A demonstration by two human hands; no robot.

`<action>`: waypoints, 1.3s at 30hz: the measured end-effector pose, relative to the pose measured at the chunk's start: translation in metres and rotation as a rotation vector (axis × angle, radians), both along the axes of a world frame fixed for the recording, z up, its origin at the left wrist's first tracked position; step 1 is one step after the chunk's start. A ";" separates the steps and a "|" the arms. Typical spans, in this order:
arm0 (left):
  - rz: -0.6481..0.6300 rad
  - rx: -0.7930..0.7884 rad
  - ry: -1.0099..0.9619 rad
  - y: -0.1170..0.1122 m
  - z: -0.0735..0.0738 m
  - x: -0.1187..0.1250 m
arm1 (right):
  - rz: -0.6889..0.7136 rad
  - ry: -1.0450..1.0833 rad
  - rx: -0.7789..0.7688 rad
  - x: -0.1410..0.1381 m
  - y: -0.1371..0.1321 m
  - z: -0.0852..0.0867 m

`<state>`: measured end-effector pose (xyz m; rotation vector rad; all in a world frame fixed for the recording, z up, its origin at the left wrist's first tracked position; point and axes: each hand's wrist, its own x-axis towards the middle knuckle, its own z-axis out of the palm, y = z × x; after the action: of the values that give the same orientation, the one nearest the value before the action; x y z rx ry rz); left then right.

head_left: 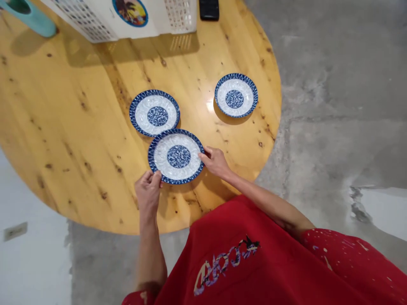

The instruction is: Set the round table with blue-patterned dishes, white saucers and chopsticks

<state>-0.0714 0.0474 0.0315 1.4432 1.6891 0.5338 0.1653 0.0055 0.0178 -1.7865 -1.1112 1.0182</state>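
Three blue-and-white patterned plates lie on a round wooden table (63,127). My left hand (148,190) pinches the near-left rim of the nearest plate (176,156), and my right hand (214,161) grips its right rim. That plate's far edge slightly overlaps or touches a second plate (154,112). A third plate (235,95) sits apart toward the table's right edge.
A white plastic basket (127,17) with a round sticker stands at the back of the table. A teal object (30,17) lies at the back left, a black device (209,9) at the back. Grey concrete floor (333,84) surrounds the table.
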 end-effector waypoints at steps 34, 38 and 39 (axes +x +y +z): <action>-0.080 -0.028 -0.001 -0.056 -0.060 -0.017 | -0.001 -0.141 -0.108 -0.022 -0.082 -0.067; -0.063 -0.063 -0.044 -0.059 -0.057 -0.016 | 0.021 -0.110 -0.082 -0.019 -0.084 -0.065; -0.057 -0.069 -0.056 -0.060 -0.056 -0.016 | 0.025 -0.100 -0.076 -0.018 -0.085 -0.064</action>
<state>-0.0871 -0.0131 -0.0248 1.4098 1.6020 0.4757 0.1470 -0.0795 -0.0465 -1.9060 -1.1730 1.0069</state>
